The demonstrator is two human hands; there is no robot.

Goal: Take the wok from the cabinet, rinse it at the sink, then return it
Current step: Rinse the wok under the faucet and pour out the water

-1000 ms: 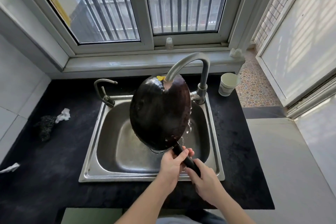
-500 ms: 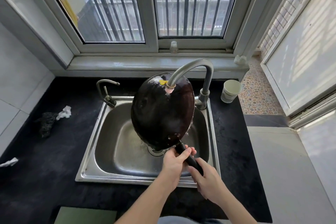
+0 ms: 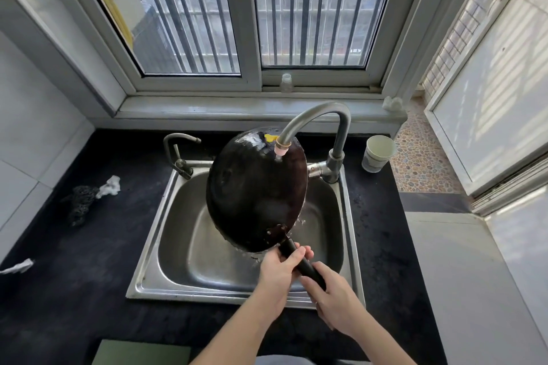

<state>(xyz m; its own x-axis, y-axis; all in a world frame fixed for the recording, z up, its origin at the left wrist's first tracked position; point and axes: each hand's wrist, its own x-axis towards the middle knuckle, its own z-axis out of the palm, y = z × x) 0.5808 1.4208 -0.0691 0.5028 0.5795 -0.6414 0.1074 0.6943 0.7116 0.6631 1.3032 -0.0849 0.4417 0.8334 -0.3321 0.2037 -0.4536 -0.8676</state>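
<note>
Wok held steeply tilted over the steel sink at frame centre, its upper rim under the faucet spout. Water sheds off its lower edge. Both hands clamp the handle, left hand ahead of right hand. Rinsing step in hand. Next move, as judged: drain, then lift clear of the spout. Grip and tilt unchanged from the earlier frames.

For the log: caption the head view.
Tilted wok held under the tap by left hand and right hand, over the sink.
</note>
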